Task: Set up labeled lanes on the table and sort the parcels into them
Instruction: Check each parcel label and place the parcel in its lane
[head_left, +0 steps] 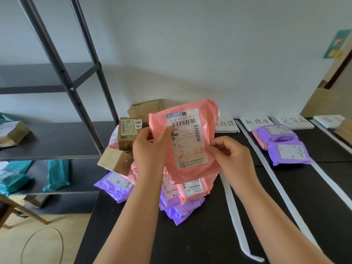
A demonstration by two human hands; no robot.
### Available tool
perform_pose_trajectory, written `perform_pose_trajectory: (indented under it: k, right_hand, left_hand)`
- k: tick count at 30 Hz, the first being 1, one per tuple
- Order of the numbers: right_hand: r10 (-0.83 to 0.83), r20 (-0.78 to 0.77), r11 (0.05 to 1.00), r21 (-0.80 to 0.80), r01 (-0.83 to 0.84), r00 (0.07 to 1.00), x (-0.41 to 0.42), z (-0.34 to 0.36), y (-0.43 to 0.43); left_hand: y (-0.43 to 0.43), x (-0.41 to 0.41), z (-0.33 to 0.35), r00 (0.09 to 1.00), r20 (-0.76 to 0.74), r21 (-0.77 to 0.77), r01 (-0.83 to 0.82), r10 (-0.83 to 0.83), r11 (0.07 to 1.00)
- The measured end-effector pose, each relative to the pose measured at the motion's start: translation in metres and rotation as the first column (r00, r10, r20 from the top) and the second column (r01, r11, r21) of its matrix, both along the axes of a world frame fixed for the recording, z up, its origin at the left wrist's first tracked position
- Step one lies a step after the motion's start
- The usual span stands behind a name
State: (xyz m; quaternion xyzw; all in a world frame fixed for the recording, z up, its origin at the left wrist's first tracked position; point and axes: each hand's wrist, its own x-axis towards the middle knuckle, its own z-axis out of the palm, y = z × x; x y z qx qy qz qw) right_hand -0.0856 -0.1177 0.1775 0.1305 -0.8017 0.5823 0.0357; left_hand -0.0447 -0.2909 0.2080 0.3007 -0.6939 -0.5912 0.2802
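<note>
I hold a pink mailer bag (190,168) upright above the table, its white shipping label facing me with red handwriting across it. My left hand (150,147) grips its left edge and my right hand (230,151) pinches its right edge. Below it lies a pile of unsorted parcels (182,206): purple and pink bags and small cardboard boxes (116,160). White tape strips (234,216) divide the black table (190,244) into lanes. White label cards (256,122) with handwritten characters stand at the far ends. Two purple bags (288,152) and a pink one rest in the second lane.
A dark metal shelf rack (57,138) stands left of the table, holding teal bags (57,176) and a brown box (13,132). A larger cardboard box (146,109) sits behind the pile against the wall. A cable loop (42,244) lies on the wooden floor.
</note>
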Motion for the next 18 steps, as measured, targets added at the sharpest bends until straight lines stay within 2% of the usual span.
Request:
perform_pose_trajectory:
  k: [2,6,10,12,18]
  right_hand:
    - [-0.009,-0.015,1.000,-0.019,0.009,1.000,0.001,0.000,0.002]
    - [-0.064,-0.038,0.997,-0.055,0.062,0.997,0.002,0.004,0.004]
    - [-0.065,-0.037,0.997,-0.050,0.063,0.997,0.003,0.005,0.004]
    - [-0.064,-0.041,0.997,-0.043,0.063,0.997,0.004,0.005,0.004]
    - [-0.179,-0.132,0.982,-0.088,0.168,0.975,0.003,0.025,0.005]
  left_hand:
    - [0.000,0.001,0.001,0.999,-0.028,-0.015,-0.044,0.043,0.999]
    - [0.003,0.001,0.000,0.994,-0.087,0.050,-0.062,0.066,0.997]
    - [0.007,0.003,-0.003,0.997,-0.072,-0.057,-0.042,0.038,0.997]
    - [0.008,0.005,-0.002,0.996,-0.082,-0.062,-0.044,0.039,0.997]
    - [0.014,0.010,0.005,0.994,-0.080,-0.023,0.074,-0.076,0.997]
